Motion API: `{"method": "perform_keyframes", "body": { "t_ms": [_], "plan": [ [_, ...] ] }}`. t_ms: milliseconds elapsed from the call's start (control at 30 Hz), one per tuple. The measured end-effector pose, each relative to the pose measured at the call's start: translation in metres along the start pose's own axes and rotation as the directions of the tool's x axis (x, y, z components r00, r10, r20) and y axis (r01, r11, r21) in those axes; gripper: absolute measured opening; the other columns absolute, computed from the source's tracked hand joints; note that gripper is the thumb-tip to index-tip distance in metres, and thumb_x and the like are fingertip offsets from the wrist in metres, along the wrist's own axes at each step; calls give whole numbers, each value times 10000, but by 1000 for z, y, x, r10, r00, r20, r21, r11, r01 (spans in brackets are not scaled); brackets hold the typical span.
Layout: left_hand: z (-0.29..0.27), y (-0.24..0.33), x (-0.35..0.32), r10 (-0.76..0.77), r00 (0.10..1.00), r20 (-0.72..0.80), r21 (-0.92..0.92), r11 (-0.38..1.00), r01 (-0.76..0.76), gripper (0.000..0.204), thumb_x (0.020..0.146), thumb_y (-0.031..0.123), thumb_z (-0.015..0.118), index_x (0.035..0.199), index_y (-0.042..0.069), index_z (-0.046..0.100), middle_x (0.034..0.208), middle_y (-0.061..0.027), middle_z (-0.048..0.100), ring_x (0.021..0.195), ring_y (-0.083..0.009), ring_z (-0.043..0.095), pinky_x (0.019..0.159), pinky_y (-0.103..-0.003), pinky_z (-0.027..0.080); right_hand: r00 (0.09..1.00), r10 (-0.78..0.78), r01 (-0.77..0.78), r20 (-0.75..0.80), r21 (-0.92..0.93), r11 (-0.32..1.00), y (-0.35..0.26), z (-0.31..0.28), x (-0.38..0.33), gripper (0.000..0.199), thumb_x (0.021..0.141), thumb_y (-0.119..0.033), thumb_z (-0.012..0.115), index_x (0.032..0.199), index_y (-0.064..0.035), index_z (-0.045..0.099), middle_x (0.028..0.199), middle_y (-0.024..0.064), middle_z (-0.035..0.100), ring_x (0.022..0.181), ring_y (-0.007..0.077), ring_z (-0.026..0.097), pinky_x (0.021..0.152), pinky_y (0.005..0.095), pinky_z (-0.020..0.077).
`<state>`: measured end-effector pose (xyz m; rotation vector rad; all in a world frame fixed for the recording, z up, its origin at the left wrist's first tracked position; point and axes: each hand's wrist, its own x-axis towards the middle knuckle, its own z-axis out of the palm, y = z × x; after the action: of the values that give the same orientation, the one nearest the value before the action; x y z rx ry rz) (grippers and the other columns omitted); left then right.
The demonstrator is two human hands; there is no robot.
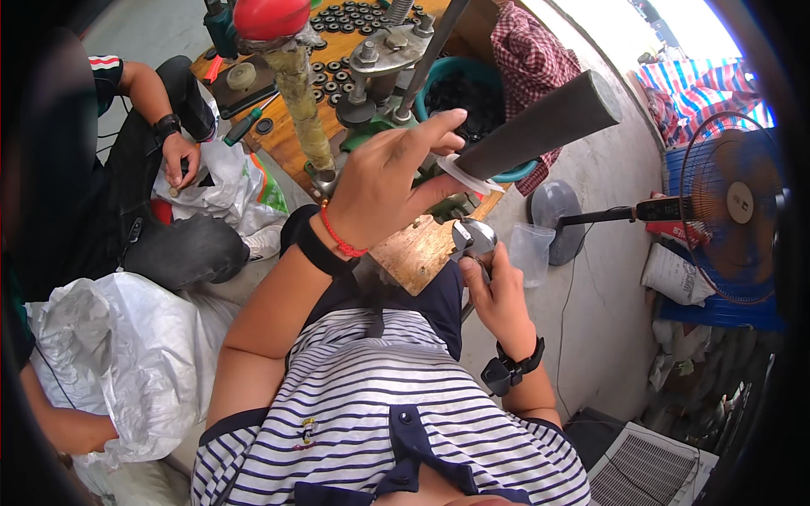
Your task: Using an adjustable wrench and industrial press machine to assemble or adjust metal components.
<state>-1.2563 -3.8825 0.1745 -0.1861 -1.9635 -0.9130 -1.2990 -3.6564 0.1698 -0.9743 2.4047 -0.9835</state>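
Observation:
My left hand (392,173) is raised in front of the press, its fingers apart and its index finger stretched out. Its thumb lies against a white ring (472,179) at the lower end of a thick dark cylinder (544,126); a firm grip does not show. My right hand (499,291) is closed, thumb against fingers, on a shiny round metal part (478,239) beside a worn board (415,255) in front of me. Behind my left hand stands the metal press (388,55), with a red ball knob (270,17) on a wrapped lever (299,101).
Many small black rings (333,76) lie on the wooden table (291,126), beside a green-handled screwdriver (245,125). A teal tub (434,80) holds black pieces. At left, a seated co-worker's hand (179,160) holds a small piece. White sacks (126,337) and a standing fan (734,202) flank me.

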Motion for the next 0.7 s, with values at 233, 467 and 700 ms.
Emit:
{"method": "perform_keyframes", "body": {
  "t_ms": [233,467,700],
  "plan": [
    [8,3,12,-20,987,160,-44,999,27,462,828,300,644,1168,22,502,856,-118,640,773,-294,624,695,-377,461,996,-11,-5,-93,-171,985,-22,-3,2,320,869,-206,623,1034,17,463,764,179,642,648,368,627,587,387,482],
    [11,0,8,12,997,76,-28,1000,-9,405,828,323,645,1098,40,537,810,-81,632,714,-286,610,653,-378,449,998,-7,8,66,-13,1000,-19,-15,-10,417,869,-123,604,1199,20,394,842,197,618,663,367,609,595,358,475],
    [17,-3,7,49,998,-43,-31,998,-50,398,817,388,640,1038,72,540,732,-70,629,654,-265,605,625,-365,452,996,-28,19,-80,-106,994,-25,-3,-3,452,860,-48,549,1265,14,359,790,176,625,639,292,628,602,341,473]
  ]
}}
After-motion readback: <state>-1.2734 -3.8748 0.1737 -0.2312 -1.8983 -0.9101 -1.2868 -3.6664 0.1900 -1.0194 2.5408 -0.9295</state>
